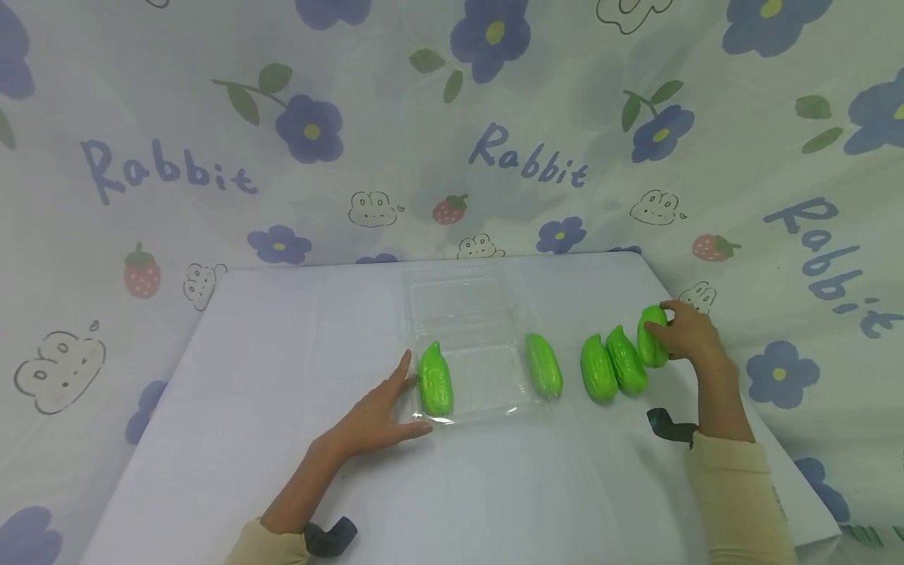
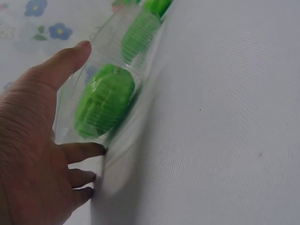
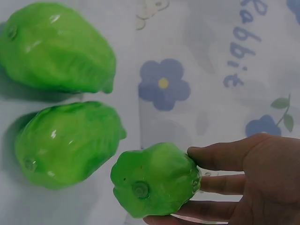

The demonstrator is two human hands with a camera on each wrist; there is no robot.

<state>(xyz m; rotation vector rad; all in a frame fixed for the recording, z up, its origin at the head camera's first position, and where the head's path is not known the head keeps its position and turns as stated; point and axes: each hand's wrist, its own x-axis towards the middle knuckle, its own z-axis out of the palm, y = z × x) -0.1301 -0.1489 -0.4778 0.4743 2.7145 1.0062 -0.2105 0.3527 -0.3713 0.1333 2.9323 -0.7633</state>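
Observation:
A clear plastic box [image 1: 487,384] lies on the table with its lid [image 1: 459,298] folded back. One green, ridged gourd [image 1: 435,380] sits inside along the left wall, another gourd [image 1: 544,366] along the right wall. My left hand [image 1: 374,416] is spread around the box's front left corner, fingers by the left side and thumb at the front edge; in the left wrist view its fingertips [image 2: 101,149] are right at the rim. At the right, my right hand [image 1: 692,333] holds a gourd [image 3: 152,180] between thumb and fingers, its round end facing the wrist camera.
Two more gourds lie side by side between the box and my right hand, the nearer-to-box gourd [image 1: 599,369] and its neighbour gourd [image 1: 626,361]. The white table [image 1: 494,486] ends at a back edge before a patterned cloth [image 1: 395,141] with flowers and "Rabbit" lettering.

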